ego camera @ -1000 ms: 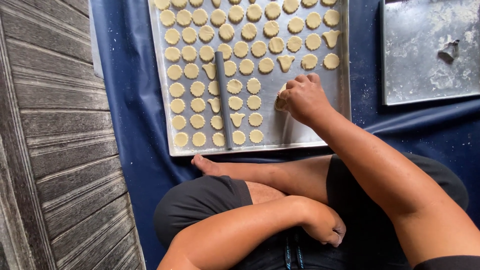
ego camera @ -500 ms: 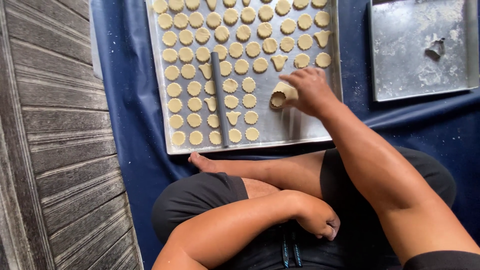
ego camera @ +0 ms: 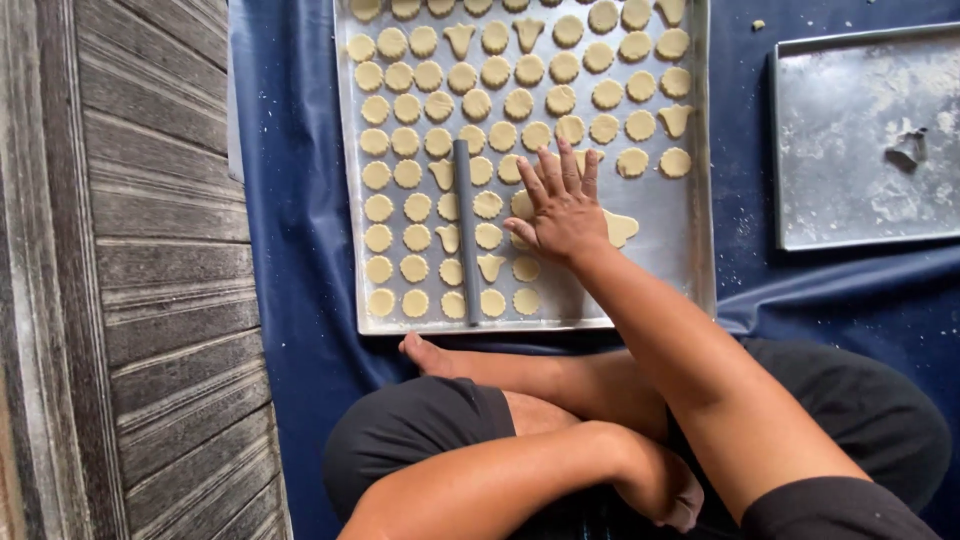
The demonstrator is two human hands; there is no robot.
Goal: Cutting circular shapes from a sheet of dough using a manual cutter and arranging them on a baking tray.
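Right hand [ego camera: 562, 212]: palm down, fingers spread and extended forward, thumb angled out to the left; it holds nothing. The right forearm runs diagonally from the lower right up to the wrist, elbow nearly straight. Left hand [ego camera: 672, 492]: loosely curled near the lap, its fingers mostly hidden, with the left forearm lying across the folded legs. One bare foot shows beside the knee.

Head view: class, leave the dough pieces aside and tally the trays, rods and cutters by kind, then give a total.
Trays: 2, the filled tray and the floury tray
Rod: 1
Cutter: 1
Total: 4
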